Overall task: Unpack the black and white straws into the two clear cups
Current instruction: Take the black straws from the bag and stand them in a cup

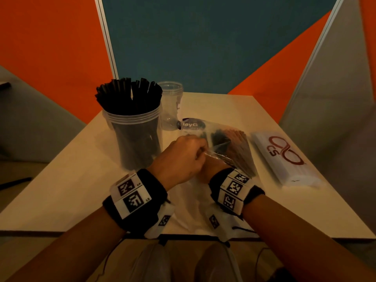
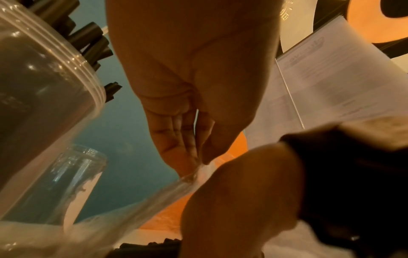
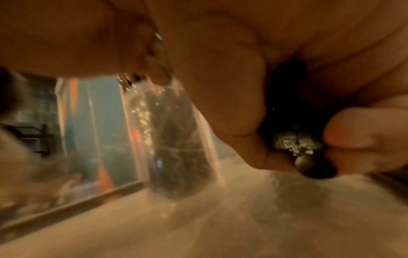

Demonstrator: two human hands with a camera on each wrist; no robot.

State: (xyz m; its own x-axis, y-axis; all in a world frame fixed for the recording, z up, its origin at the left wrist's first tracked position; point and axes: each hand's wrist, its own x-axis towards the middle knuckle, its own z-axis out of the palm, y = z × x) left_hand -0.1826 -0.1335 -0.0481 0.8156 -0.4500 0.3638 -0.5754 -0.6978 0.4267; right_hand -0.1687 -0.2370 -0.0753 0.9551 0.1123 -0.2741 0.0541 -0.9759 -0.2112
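Both hands meet over the middle of the tabletop (image 1: 67,176). The left hand (image 1: 181,157) pinches the clear plastic bag (image 1: 230,143) of straws with its fingers (image 2: 176,139). The right hand (image 1: 213,169) grips the bag's near end from below. A clear cup (image 1: 136,139) full of black straws (image 1: 128,94) stands to the left, with an empty clear cup (image 1: 172,104) just behind it. A pack of white straws (image 1: 284,159) lies to the right.
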